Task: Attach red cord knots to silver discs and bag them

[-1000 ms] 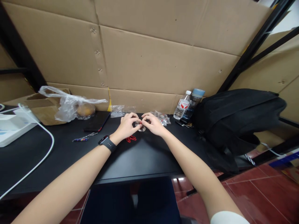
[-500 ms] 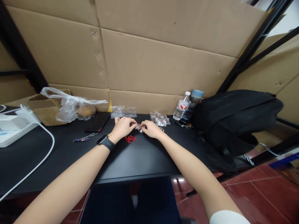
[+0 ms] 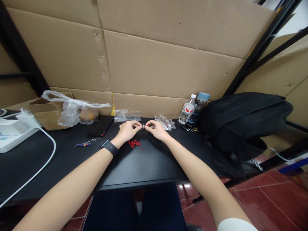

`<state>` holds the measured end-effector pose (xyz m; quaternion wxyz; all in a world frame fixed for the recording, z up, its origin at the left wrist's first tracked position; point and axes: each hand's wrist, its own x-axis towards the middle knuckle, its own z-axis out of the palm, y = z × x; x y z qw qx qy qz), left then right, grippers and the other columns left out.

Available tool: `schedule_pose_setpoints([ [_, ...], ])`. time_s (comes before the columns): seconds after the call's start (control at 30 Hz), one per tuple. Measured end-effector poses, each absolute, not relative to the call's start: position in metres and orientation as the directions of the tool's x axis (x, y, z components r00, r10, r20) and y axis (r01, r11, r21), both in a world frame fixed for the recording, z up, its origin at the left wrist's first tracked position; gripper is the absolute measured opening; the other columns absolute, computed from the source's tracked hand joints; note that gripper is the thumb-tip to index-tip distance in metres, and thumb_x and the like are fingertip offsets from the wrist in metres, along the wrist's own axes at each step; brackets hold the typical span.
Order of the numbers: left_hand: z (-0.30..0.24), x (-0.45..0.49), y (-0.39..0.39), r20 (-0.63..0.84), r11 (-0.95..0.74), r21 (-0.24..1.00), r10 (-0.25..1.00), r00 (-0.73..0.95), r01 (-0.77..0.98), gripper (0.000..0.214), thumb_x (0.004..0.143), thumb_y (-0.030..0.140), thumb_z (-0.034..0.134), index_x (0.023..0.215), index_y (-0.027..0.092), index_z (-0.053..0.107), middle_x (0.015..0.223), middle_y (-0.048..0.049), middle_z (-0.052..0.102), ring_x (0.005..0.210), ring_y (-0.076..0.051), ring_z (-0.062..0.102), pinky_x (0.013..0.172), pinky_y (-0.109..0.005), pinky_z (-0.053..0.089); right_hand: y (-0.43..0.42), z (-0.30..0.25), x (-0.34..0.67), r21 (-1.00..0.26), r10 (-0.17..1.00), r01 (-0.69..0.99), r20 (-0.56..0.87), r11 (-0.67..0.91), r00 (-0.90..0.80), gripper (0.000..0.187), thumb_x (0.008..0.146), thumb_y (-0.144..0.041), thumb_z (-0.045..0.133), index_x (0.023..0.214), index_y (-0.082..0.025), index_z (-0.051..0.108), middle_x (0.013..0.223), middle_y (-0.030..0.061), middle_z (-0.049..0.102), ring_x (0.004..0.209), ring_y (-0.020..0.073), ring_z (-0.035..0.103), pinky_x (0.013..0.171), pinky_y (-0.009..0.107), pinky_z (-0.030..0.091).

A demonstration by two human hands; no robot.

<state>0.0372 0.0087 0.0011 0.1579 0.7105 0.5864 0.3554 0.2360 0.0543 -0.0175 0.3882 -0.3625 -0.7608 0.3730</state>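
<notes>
Between my two hands is a small, thin, shiny disc-like piece (image 3: 143, 127), seen edge-on; its exact kind is too small to make out. My left hand (image 3: 128, 131), with a dark watch (image 3: 109, 147) on the wrist, pinches it from the left. From the other side, the thumb and fingers of my right hand (image 3: 156, 130) close on it. A looped red cord (image 3: 134, 143) lies on the black table just below my left hand. Clear plastic packets (image 3: 166, 122) rest behind my right hand, and more clear packets (image 3: 127, 115) behind my left.
A dark phone (image 3: 99, 126) and a keychain (image 3: 83, 144) lie to the left, near a plastic bag (image 3: 72, 110), a cardboard box (image 3: 49, 114) and a white power strip (image 3: 16, 134). A water bottle (image 3: 187, 110), a blue-lidded bottle (image 3: 201, 101) and a black backpack (image 3: 240, 125) stand right.
Both hands have risen slightly. The shiny piece, tilted and partly hidden before, now stands edge-on between the fingertips. The red cord stays in place.
</notes>
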Motion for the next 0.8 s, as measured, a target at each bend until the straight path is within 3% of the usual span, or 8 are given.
schedule_pose_setpoints([
  [0.1, -0.003, 0.036, 0.011, 0.325, -0.281, 0.661, 0.943, 0.073, 0.696, 0.021, 0.088, 0.043, 0.063, 0.093, 0.028, 0.078, 0.102, -0.0002, 0.08, 0.104, -0.024, 0.071, 0.094, -0.035, 0.046, 0.049, -0.021, 0.232, -0.932, 0.867, 0.157, 0.231, 0.328, -0.441, 0.016, 0.089, -0.033, 0.066, 0.091, -0.02, 0.058, 0.103, 0.0052, 0.07, 0.078, 0.0146, 0.072, 0.058, 0.02, 0.054],
  [0.23, -0.012, 0.032, 0.019, 0.304, -0.289, 0.691, 0.948, 0.096, 0.663, 0.025, 0.086, 0.044, 0.064, 0.094, 0.026, 0.079, 0.102, -0.0022, 0.08, 0.103, -0.024, 0.072, 0.093, -0.034, 0.05, 0.045, -0.022, 0.23, -0.979, 0.864, 0.002, 0.178, 0.203, -0.472, 0.019, 0.087, -0.03, 0.07, 0.098, -0.021, 0.058, 0.109, 0.0048, 0.068, 0.075, 0.0126, 0.074, 0.066, 0.024, 0.061],
  [0.33, -0.015, 0.031, 0.022, 0.271, -0.258, 0.707, 0.959, 0.085, 0.658, 0.027, 0.086, 0.044, 0.062, 0.093, 0.025, 0.08, 0.099, -0.0034, 0.08, 0.099, -0.025, 0.073, 0.09, -0.034, 0.051, 0.044, -0.019, 0.23, -0.977, 0.852, -0.011, 0.189, 0.211, -0.489, 0.034, 0.087, -0.026, 0.071, 0.119, -0.024, 0.062, 0.108, 0.0038, 0.069, 0.073, 0.0108, 0.073, 0.07, 0.025, 0.062],
  [0.43, -0.012, 0.031, 0.02, 0.266, -0.247, 0.676, 0.96, 0.084, 0.695, 0.026, 0.086, 0.042, 0.061, 0.092, 0.025, 0.08, 0.098, -0.0027, 0.08, 0.097, -0.026, 0.073, 0.089, -0.034, 0.051, 0.044, -0.015, 0.232, -0.968, 0.838, 0.03, 0.2, 0.249, -0.507, 0.035, 0.088, -0.024, 0.069, 0.123, -0.021, 0.068, 0.103, 0.0044, 0.071, 0.074, 0.0104, 0.071, 0.072, 0.025, 0.063],
  [0.63, -0.013, 0.023, 0.022, 0.502, -0.332, 0.372, 0.858, 0.113, 0.867, 0.034, 0.097, 0.042, 0.046, 0.115, 0.027, 0.071, 0.124, -0.0062, 0.072, 0.12, -0.028, 0.061, 0.104, -0.046, 0.039, 0.048, -0.004, 0.239, -0.966, 0.883, 0.097, 0.177, 0.241, -0.435, 0.033, 0.089, -0.014, 0.065, 0.121, -0.02, 0.072, 0.097, 0.005, 0.074, 0.067, 0.0086, 0.069, 0.065, 0.021, 0.061],
  [0.8, -0.03, 0.013, 0.034, 0.419, -0.293, 0.179, 0.886, 0.196, 0.939, 0.047, 0.097, 0.04, 0.045, 0.14, 0.025, 0.055, 0.148, -0.0114, 0.055, 0.138, -0.033, 0.044, 0.107, -0.053, 0.032, 0.057, -0.001, 0.25, -0.984, 0.917, 0.044, 0.144, 0.173, -0.372, 0.027, 0.09, -0.026, 0.07, 0.116, -0.018, 0.073, 0.095, 0.0073, 0.075, 0.067, 0.0107, 0.07, 0.063, 0.022, 0.061],
])
